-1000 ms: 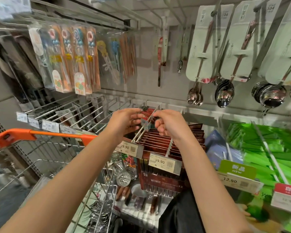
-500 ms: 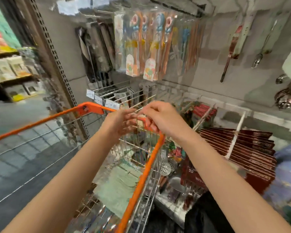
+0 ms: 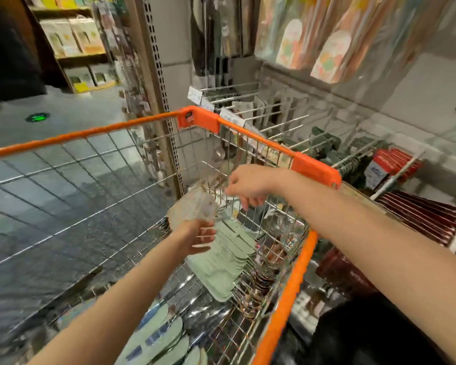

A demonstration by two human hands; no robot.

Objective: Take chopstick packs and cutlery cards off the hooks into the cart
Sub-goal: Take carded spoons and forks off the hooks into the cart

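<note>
We see both hands inside the wire cart with its orange rim. The left hand grips a blurred pale pack from below, fingers curled round its lower end. At one o'clock from it, the right hand hangs above, fingers loosely curled and holding nothing. Pale green cutlery cards lie stacked on the cart floor under the hands. At three o'clock, dark red chopstick packs hang on the hooks.
</note>
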